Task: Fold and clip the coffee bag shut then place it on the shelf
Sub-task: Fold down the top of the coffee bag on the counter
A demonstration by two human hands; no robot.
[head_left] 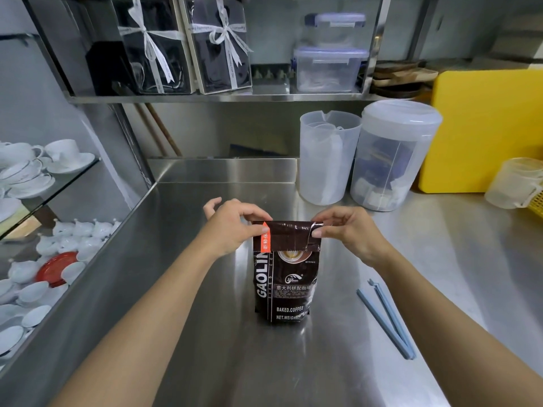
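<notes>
A dark brown coffee bag (286, 277) stands upright on the steel counter (223, 362), its top folded down toward me into a flap. My left hand (232, 227) pinches the flap's left corner beside an orange label. My right hand (349, 230) pinches the flap's right corner. A pale blue bag clip (388, 318) lies open in a narrow V on the counter, to the right of the bag and apart from both hands. The steel shelf (223, 98) runs above the counter at the back.
On the shelf stand two ribboned black gift boxes (188, 45) and stacked clear containers (329, 66). Two translucent plastic jugs (364, 157) and a yellow board (484, 127) stand at the back right. White cups and saucers (35, 171) fill glass shelves to the left.
</notes>
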